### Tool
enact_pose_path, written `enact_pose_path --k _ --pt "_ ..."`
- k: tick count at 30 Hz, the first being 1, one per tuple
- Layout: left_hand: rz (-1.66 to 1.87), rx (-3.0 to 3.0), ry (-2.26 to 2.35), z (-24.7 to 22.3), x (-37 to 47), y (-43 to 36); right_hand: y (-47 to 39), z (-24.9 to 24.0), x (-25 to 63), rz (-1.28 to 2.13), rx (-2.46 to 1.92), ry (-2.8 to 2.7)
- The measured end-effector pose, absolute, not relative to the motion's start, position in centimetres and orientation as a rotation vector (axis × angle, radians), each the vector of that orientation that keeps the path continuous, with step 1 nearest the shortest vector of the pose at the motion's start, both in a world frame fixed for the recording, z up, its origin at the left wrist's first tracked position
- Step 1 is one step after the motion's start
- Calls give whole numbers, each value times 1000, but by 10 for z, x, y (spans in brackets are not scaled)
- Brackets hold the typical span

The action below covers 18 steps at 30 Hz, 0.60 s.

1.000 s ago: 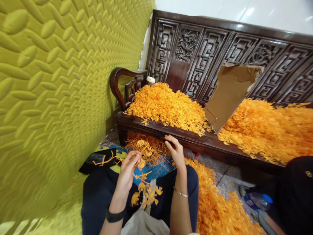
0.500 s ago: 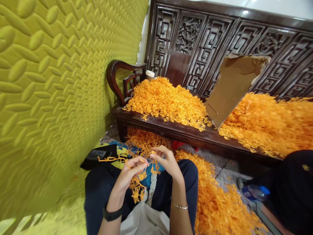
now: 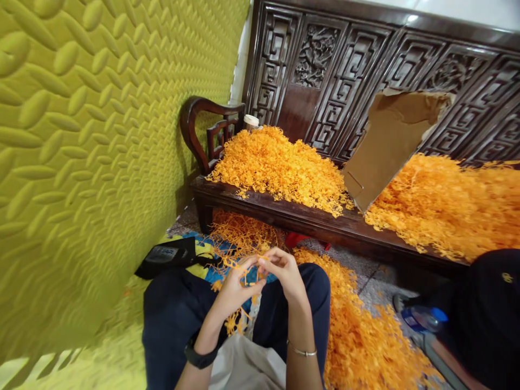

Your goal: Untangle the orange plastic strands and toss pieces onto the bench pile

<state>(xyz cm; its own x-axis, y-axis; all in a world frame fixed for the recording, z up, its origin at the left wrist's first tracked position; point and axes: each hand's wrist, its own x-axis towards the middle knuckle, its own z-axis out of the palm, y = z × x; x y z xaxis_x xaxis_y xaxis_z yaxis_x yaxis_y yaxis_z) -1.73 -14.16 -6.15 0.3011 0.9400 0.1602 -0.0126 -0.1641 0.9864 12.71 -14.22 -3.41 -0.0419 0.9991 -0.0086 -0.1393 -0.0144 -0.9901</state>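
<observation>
Small orange branching pieces (image 3: 233, 323) hang below my hands, above my lap. My left hand (image 3: 238, 287), with a black band on its wrist, has its fingers closed on orange pieces, some of which stick out over its fingers. Close beside it on the right, my right hand (image 3: 284, 271), with a silver bangle on the wrist, pinches an orange piece between thumb and fingers. The fingertips of both hands nearly meet, and the exact grip between them is partly hidden.
A dark wooden bench (image 3: 292, 212) bears an orange heap (image 3: 280, 168), an upright cardboard piece (image 3: 390, 138) and another heap (image 3: 455, 200). More orange pieces (image 3: 361, 336) cover the floor. At right are a bottle (image 3: 424, 318) and a person in a black cap (image 3: 491, 309). A yellow padded wall stands left.
My left hand has moved right, toward my right hand, and the long orange strand that stuck out to its left no longer does. My right hand's fingers have drawn together.
</observation>
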Motion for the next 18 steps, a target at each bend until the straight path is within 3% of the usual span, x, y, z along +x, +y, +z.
enact_pose_path --k 6,18 --pt "1050 1682 917 -52 -13 -143 -150 -33 133 1267 -1145 -1186" --pt "888 1404 759 -48 -11 -145 -157 -36 125 929 -1197 -1068"
